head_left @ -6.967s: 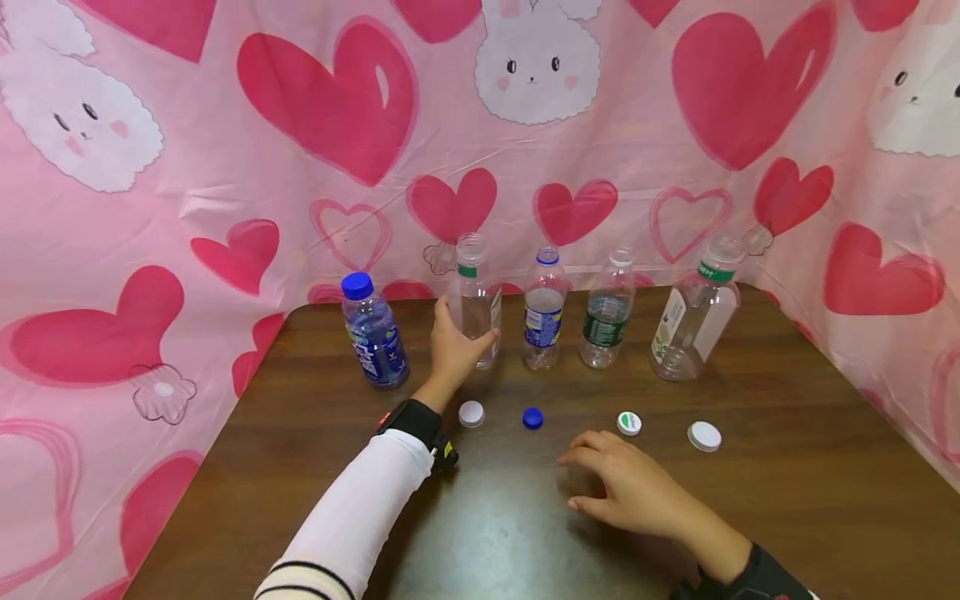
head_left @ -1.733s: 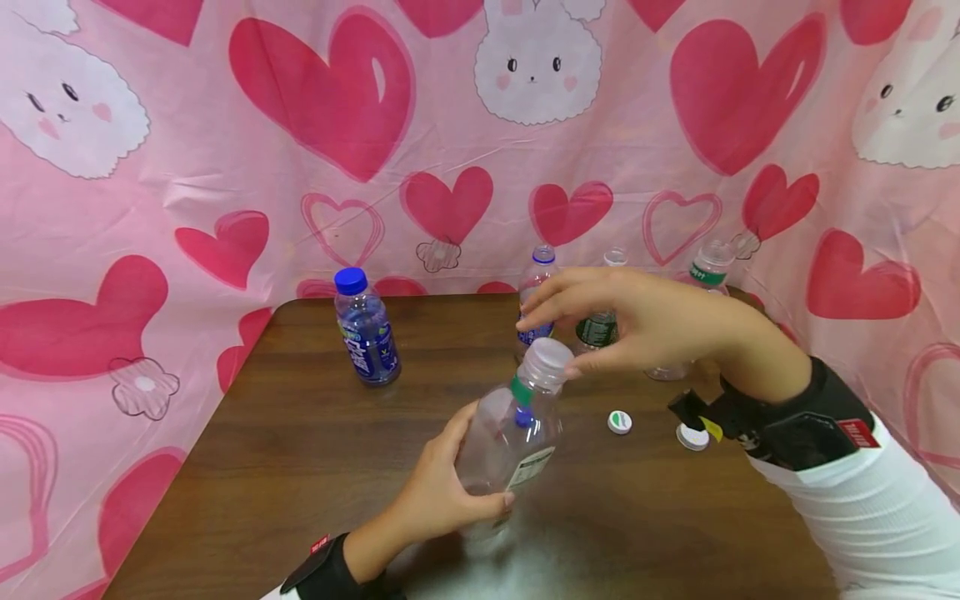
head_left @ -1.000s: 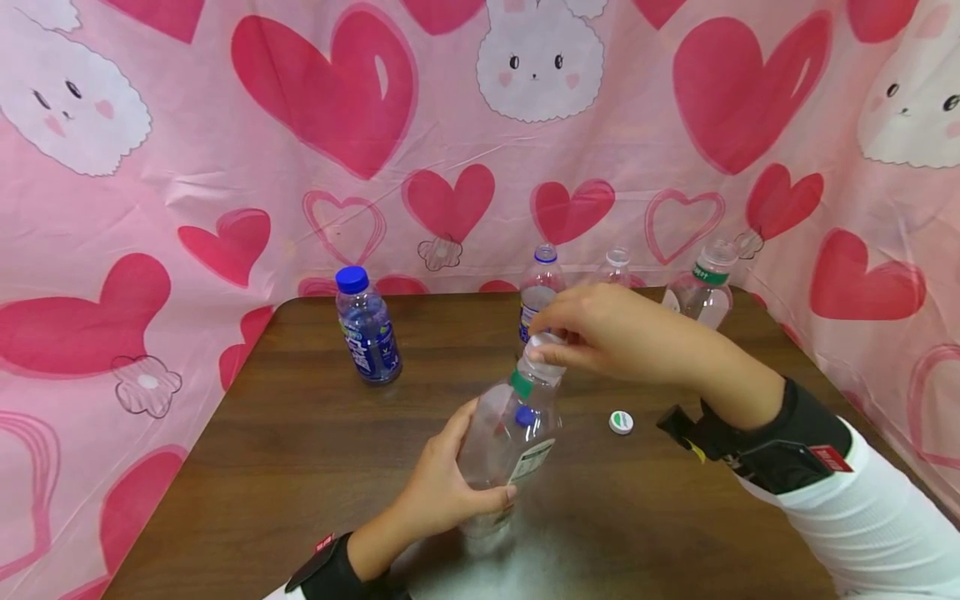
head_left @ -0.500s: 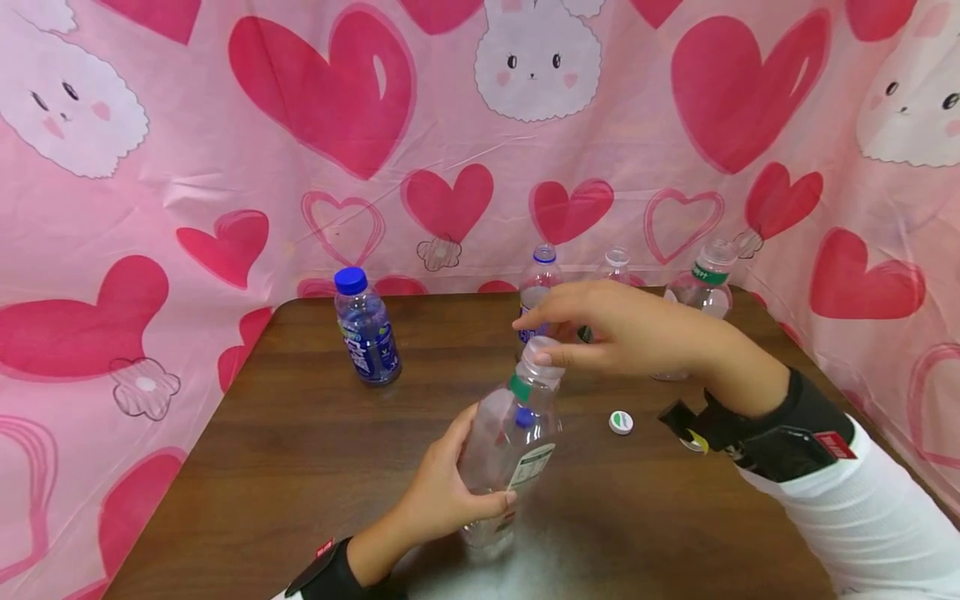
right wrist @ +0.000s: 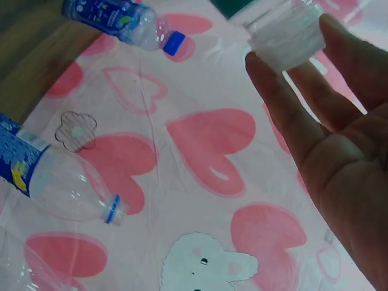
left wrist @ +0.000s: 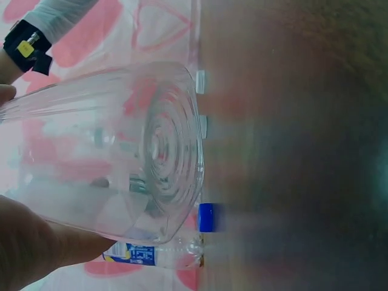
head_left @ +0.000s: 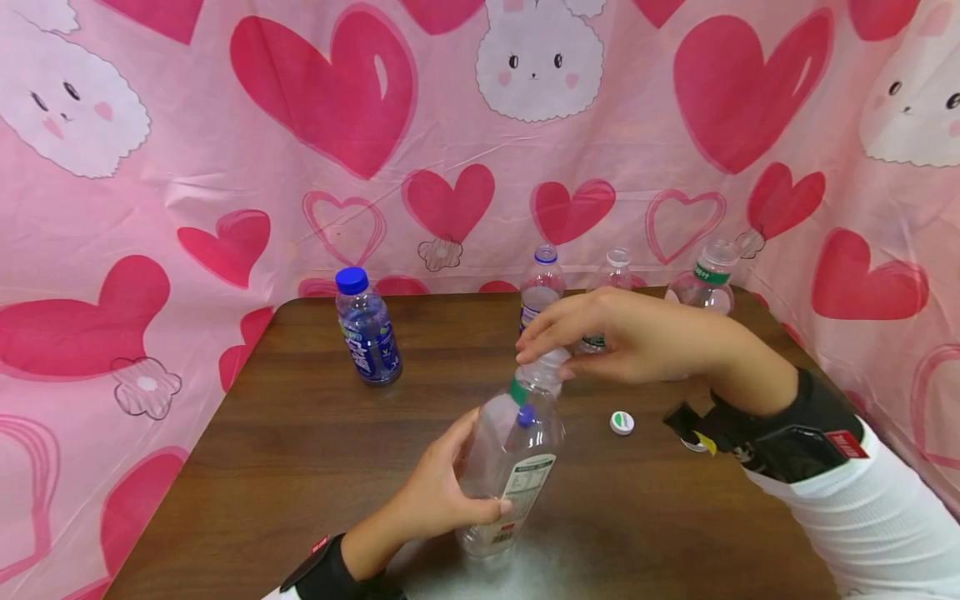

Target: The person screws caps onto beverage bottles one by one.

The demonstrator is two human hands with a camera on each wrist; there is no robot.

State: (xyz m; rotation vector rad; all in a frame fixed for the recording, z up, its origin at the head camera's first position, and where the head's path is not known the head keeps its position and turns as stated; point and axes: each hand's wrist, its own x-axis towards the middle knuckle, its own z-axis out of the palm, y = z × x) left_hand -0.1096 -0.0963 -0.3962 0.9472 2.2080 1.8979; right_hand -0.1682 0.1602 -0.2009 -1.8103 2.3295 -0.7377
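My left hand (head_left: 442, 487) grips a clear plastic bottle (head_left: 498, 475) round its lower body, tilted slightly right over the table front. A green band circles its neck, and a translucent white cap (right wrist: 294, 45) sits on its mouth. Thumb and fingertips of my right hand (head_left: 630, 337) pinch that cap from above; the right wrist view shows them on its sides. Through the bottle a blue cap (head_left: 527, 416) on the table shows. In the left wrist view the bottle's ridged base (left wrist: 160, 151) faces the camera.
A blue-capped bottle (head_left: 367, 333) stands at the back left. Three uncapped bottles stand at the back right, one with a blue neck ring (head_left: 542, 279), partly behind my right hand. A white-and-green cap (head_left: 622, 422) lies on the table (head_left: 300, 467); another white cap is mostly hidden by the wrist strap.
Since the oldest frame, the bottle has come forward from the back and the white cap is now on it. Lately my right fingers have loosened and regripped the cap; the bottle's label has turned into view.
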